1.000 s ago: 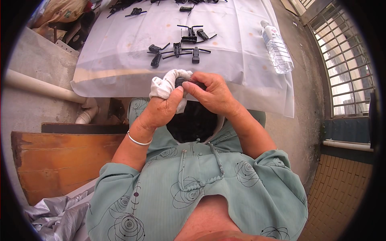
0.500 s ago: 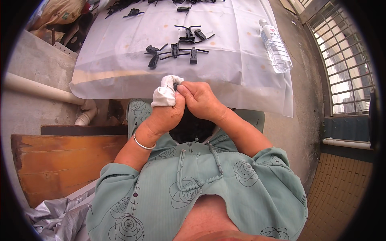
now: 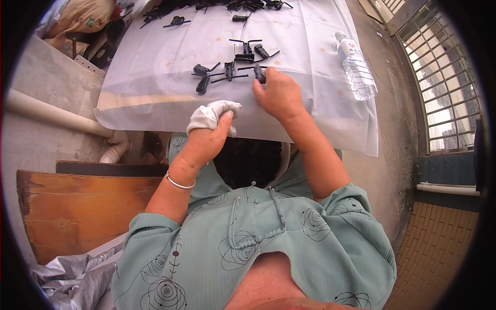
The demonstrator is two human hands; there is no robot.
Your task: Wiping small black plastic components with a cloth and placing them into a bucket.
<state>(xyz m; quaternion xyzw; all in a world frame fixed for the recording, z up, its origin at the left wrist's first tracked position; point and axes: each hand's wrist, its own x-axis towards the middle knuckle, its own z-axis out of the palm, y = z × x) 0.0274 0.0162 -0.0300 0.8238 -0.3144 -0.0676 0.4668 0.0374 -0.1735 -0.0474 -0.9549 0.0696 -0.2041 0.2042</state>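
My right hand (image 3: 280, 94) reaches over the near part of the table, its fingertips at a small black plastic part (image 3: 259, 74) with thin arms. The thumb stands on the near side of that part, and the hand partly hides it. Several similar black parts (image 3: 229, 71) lie just left of it and beyond it. My left hand (image 3: 209, 139) stays at the table's near edge, a white cloth (image 3: 206, 117) wrapped over its fingers and the bare thumb pressed against it. Whether anything is inside the cloth cannot be seen.
A pale plastic sheet covers the table (image 3: 310, 113). A clear water bottle (image 3: 356, 67) lies near its right edge. More black parts (image 3: 243, 5) are heaped at the far edge. Between my knees is a round container (image 3: 285, 160) with dark contents. A wooden board (image 3: 88, 206) stands at left.
My right hand has left the left hand and moved forward to the black part, which now sits tilted. The left hand keeps the cloth. The dark container is more exposed.
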